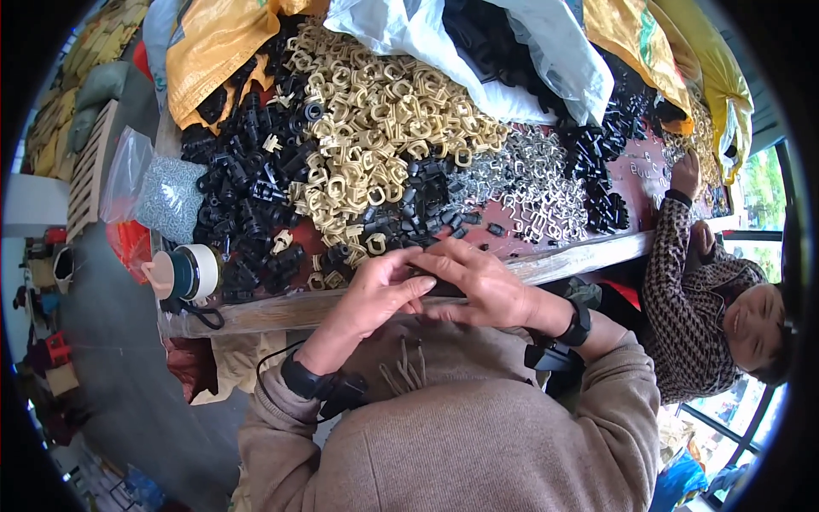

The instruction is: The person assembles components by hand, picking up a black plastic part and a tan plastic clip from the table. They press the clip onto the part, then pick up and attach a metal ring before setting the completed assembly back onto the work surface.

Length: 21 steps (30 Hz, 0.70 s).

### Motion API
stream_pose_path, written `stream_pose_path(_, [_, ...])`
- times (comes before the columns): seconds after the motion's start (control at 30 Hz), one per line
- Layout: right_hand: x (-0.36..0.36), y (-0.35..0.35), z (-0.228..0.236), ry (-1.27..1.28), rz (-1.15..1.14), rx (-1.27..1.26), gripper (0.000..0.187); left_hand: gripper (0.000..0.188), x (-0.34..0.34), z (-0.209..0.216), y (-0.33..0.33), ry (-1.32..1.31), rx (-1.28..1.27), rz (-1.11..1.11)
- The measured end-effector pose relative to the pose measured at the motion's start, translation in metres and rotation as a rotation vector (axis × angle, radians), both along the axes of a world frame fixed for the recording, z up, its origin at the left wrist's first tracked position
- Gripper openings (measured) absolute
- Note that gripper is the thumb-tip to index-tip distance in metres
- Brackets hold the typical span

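Over the table's near edge, my left hand [384, 292] and my right hand [485, 286] meet with their fingers bent together. A small dark gap or piece shows between the fingertips; what they hold, if anything, is mostly hidden. Just beyond them lies a big heap of cream plastic ring-shaped parts [367, 128]. Left of it are black plastic parts [247, 171]. Small black pieces [422, 192] and bent silvery metal clips [546, 179] spread to its right.
White sacks [512, 94] and an orange sack [213, 60] spill parts at the back. Left stand a clear bag of small metal pieces [171, 196] and a white-and-teal round container [198, 271]. The wooden edge [589, 256] borders the table. A co-worker [691, 299] reaches in at right.
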State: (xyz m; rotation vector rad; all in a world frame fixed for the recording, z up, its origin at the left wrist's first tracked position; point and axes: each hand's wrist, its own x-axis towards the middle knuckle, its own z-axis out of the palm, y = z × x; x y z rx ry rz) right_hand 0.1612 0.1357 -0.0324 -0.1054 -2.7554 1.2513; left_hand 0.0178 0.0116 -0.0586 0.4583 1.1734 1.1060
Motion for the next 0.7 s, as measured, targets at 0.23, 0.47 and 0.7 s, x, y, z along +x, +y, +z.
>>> stream_pose_path(0.23, [0.008,0.001,0.006,0.147,0.317,-0.192,0.071,0.072,0.01,0.016,-0.005,-0.04,0.084,-0.034])
stream_pose_path(0.47, [0.007,-0.002,-0.006,0.24,0.273,-0.337,0.059,0.075,0.023,0.005,-0.011,-0.194,0.148,0.078])
stream_pose_path(0.7, [0.005,0.001,-0.015,0.314,0.083,-0.407,0.035,0.076,0.024,-0.006,-0.005,-0.304,0.106,0.107])
